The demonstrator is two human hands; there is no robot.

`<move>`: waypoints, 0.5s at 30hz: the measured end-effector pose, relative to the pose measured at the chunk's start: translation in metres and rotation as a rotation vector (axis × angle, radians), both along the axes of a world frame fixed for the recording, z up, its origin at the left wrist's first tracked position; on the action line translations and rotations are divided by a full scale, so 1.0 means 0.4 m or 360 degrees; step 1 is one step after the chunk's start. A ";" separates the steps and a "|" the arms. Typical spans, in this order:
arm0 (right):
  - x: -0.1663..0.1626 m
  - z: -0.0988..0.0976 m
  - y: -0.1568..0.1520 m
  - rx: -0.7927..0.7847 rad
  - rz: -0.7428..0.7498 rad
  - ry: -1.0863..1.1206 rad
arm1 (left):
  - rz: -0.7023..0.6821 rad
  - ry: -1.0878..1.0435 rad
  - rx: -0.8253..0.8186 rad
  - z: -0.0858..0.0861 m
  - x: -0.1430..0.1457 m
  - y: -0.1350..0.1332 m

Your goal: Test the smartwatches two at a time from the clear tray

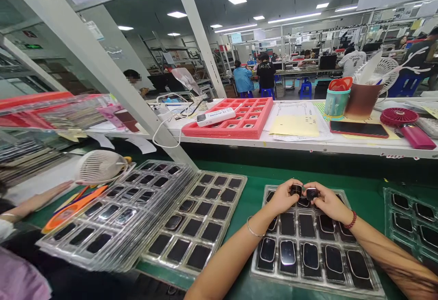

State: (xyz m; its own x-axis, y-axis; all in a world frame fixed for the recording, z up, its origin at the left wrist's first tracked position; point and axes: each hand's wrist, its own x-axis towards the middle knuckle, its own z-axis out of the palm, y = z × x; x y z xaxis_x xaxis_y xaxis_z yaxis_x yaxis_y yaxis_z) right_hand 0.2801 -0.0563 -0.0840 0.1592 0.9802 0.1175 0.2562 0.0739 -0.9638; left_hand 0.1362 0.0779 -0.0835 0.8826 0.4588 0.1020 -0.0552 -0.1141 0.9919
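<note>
Watch cases (304, 193), one pinched in your left hand (282, 196), one in your right hand (326, 201), held above far row of clear tray (260, 270). Most pockets filled, judged nearly loaded. Beyond: red tray (257, 125) on shelf.

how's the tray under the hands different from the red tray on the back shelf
The clear tray lies on the green mat and holds dark, glossy rectangular pieces in rows; the red tray sits higher on the white shelf and holds only a few small pieces. The clear tray has both hands over its far end, the left hand and right hand each pinching a small dark piece; the red tray has a white power strip lying across it. Both are gridded into pockets.
</note>
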 end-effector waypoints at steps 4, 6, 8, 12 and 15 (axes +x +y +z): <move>0.000 0.001 -0.001 0.0000 0.0005 -0.0006 | 0.0015 -0.0003 0.0001 -0.001 0.000 -0.001; 0.000 0.002 -0.003 -0.0034 -0.0002 0.0006 | 0.0032 0.0011 0.0006 -0.002 0.001 -0.002; 0.000 0.001 -0.003 -0.0040 -0.0005 0.0018 | 0.0052 0.0030 0.0010 -0.004 0.002 -0.001; 0.000 -0.003 -0.001 -0.0002 0.0008 0.0031 | 0.0058 0.0008 0.0000 -0.008 0.004 0.001; -0.001 -0.003 0.000 -0.0015 -0.0017 0.0019 | 0.0032 -0.0035 0.0004 -0.014 0.005 0.004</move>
